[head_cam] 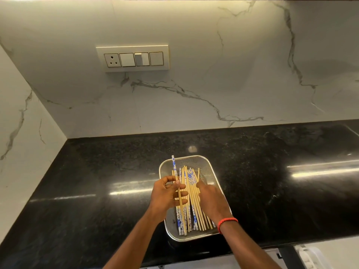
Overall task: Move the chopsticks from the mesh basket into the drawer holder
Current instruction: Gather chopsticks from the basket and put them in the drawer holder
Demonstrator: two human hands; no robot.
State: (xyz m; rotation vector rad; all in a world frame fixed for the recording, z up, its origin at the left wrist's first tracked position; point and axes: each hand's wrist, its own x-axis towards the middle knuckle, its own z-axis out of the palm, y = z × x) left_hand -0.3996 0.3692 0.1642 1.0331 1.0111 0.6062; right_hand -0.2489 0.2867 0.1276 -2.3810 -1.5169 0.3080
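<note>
A rectangular metal mesh basket sits on the black counter, holding several bamboo chopsticks with blue-and-white patterned ends. My left hand pinches one chopstick, whose patterned end sticks up past the basket's far left rim. My right hand, with a red band on its wrist, rests palm down on the pile at the basket's right side, fingertips touching the sticks. The drawer holder is out of view.
The glossy black counter runs left to right with marble walls behind and at left. A switch panel is on the back wall. A white drawer front or appliance edge shows below the counter at bottom right.
</note>
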